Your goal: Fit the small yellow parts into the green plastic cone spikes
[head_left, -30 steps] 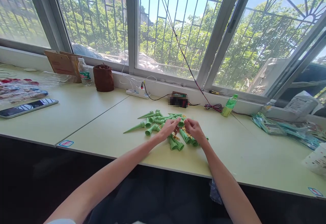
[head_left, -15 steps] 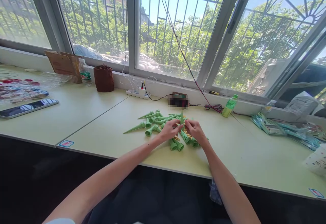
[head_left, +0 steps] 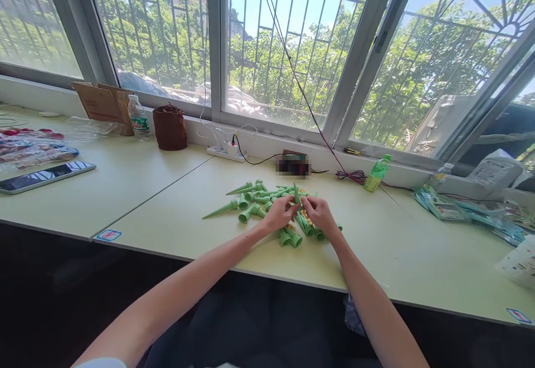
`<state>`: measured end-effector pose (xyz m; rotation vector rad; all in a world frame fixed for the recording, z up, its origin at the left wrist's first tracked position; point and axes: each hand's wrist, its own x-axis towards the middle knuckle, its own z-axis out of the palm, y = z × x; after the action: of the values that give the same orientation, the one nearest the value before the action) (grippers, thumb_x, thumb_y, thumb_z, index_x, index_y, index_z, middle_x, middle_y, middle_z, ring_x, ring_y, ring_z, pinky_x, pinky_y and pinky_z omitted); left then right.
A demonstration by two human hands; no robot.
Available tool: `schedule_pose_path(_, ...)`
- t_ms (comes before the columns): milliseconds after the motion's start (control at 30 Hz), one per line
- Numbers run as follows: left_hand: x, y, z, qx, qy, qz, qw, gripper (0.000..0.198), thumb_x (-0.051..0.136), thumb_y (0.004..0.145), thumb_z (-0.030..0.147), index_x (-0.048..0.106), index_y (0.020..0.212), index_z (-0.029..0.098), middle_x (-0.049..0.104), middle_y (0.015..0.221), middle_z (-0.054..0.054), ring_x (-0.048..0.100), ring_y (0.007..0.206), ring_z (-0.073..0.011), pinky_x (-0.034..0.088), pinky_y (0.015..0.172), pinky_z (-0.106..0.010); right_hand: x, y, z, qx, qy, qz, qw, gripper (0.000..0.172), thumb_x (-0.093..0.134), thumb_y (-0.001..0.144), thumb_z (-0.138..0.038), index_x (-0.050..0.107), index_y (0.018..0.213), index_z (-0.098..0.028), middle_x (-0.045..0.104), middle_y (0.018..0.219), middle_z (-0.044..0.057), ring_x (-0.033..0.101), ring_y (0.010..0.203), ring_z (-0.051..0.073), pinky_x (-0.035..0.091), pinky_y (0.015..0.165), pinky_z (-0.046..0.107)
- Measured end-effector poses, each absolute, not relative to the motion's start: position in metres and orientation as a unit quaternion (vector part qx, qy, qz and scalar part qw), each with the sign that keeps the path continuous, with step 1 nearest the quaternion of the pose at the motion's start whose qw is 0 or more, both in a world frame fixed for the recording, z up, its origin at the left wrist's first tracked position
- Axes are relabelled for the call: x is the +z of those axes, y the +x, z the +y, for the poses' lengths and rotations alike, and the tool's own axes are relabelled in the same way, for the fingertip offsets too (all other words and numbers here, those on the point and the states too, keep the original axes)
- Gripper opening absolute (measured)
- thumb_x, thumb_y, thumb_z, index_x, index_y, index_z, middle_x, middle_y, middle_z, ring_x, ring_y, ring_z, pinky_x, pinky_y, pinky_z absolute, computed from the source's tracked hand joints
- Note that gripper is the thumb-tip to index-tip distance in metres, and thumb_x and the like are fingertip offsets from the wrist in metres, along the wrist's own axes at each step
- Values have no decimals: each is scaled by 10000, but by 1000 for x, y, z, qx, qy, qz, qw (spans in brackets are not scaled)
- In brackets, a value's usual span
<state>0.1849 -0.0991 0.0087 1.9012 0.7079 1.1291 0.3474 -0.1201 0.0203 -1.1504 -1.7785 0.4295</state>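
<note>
My left hand (head_left: 279,213) is closed around a green plastic watering spike (head_left: 296,192), whose pointed end sticks up between my hands and tilts slightly left. Close against the spike's right side, my right hand (head_left: 317,212) has its fingertips pinched together; what they grip is hidden. Under and around both hands lies a pile of similar green watering spikes (head_left: 225,209), some with hollow round ends facing me. Small yellow pieces (head_left: 291,226) are scattered among them, partly covered by my hands.
The pale table (head_left: 175,212) has its front edge before me. Behind the pile are a power strip (head_left: 228,153), a blurred dark device (head_left: 293,165) and a green bottle (head_left: 377,174). A brown pouch (head_left: 170,128) and a phone (head_left: 48,177) are left; plastic packets (head_left: 443,205) lie right.
The spike has tipped a little to the left in my left hand, and my right fingertips have shifted slightly left with it. The pile looks the same.
</note>
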Motion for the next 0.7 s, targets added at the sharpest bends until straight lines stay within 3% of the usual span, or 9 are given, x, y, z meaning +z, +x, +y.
schedule_pose_path(167,6,186,-94,459,723,254,450,226,526,867,345,619,934,150,632,763,-51,601,584,-137,542,547,-272,22,345,-126,149,-459,-752,450,447,520,870,-516,452,578,-184,321,522,-45,292,503,99,221,478,249)
schedule_pose_path(333,5,187,-93,434,719,220,497,241,496,852,279,629,998,141,645,827,-64,618,647,-151,568,597,-302,23,342,-130,86,-463,-766,438,471,562,846,-508,413,540,-183,319,495,-53,280,492,89,222,489,250)
schedule_pose_path(700,18,180,-105,391,739,243,492,141,455,798,230,564,812,141,566,710,-16,553,576,-96,489,512,-199,22,341,-130,38,-466,-794,387,481,484,878,-519,429,528,-194,403,478,-30,306,481,102,277,518,262)
